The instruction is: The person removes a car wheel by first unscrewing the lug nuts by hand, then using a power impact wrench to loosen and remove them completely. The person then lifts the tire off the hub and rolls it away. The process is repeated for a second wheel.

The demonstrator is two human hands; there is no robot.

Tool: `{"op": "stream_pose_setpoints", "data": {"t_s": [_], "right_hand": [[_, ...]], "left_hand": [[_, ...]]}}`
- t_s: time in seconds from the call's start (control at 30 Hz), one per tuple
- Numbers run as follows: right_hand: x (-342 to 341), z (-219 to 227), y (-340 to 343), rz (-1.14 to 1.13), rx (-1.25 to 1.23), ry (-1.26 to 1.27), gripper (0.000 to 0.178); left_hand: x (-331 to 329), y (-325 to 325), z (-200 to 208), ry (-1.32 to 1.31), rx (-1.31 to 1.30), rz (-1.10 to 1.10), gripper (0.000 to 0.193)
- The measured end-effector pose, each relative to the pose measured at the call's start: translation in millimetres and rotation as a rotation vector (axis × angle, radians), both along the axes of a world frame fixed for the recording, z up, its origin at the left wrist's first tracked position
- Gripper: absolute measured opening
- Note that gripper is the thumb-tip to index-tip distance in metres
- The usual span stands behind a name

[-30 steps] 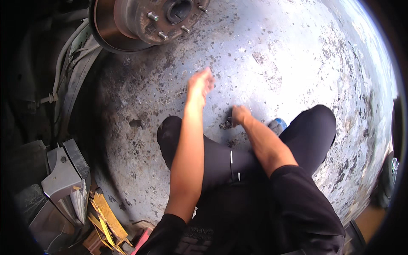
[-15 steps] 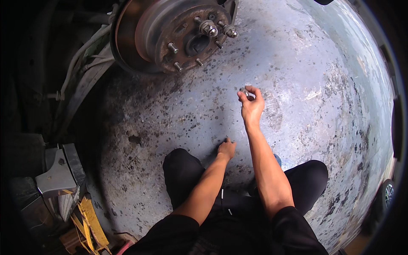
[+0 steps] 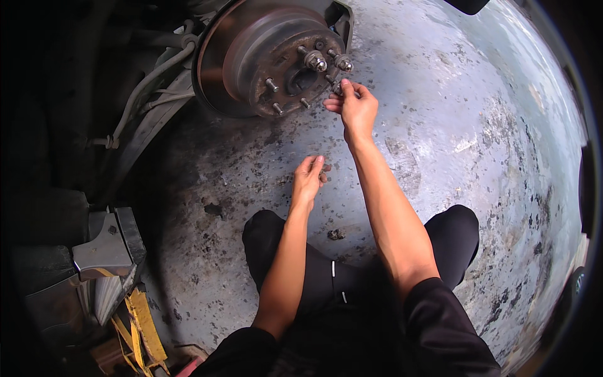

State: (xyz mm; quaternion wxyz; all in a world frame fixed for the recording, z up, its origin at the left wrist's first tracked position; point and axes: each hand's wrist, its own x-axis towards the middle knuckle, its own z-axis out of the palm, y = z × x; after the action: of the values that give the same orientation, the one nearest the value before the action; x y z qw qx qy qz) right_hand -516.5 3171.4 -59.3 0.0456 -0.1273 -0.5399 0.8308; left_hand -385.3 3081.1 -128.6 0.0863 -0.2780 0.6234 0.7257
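Observation:
A rusty brake disc with its hub (image 3: 260, 81) stands at the top, with bare studs along its lower side. Two shiny lug nuts, the nearer one (image 3: 316, 61) and another beside it (image 3: 344, 63), sit on the upper right studs. My right hand (image 3: 359, 112) is at the hub's right edge, thumb and fingers pinched round a lug nut (image 3: 337, 89) at a stud's end; the fingers partly cover it. My left hand (image 3: 307, 182) is raised below the hub, fingers curled round something small and dark that I cannot make out.
Suspension arms (image 3: 147, 116) run down the left beside the disc. Lower left are a grey metal bracket (image 3: 103, 248) and a yellow metal stand (image 3: 146, 323). Worn, spotted grey floor (image 3: 452, 163) lies beneath; my knees are bent on both sides.
My right hand has moved up and left to the hub's stud with the lug nut. My left hand has come up from low near the floor. The view has shifted slightly.

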Motion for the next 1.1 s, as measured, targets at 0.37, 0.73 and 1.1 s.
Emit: {"op": "stream_pose_setpoints", "data": {"t_s": [0.37, 0.73, 1.1], "right_hand": [[-1, 0, 12, 0.369, -0.110, -0.207, 0.032], [-1, -8, 5, 0.190, 0.205, -0.066, 0.038], [5, -7, -1, 0.086, 0.396, -0.040, 0.054]], "left_hand": [[40, -23, -14, -0.055, 0.145, 0.122, 0.030], [43, -17, -40, -0.121, -0.075, 0.020, 0.035], [43, -15, -31, -0.079, -0.099, 0.028, 0.042]]}}
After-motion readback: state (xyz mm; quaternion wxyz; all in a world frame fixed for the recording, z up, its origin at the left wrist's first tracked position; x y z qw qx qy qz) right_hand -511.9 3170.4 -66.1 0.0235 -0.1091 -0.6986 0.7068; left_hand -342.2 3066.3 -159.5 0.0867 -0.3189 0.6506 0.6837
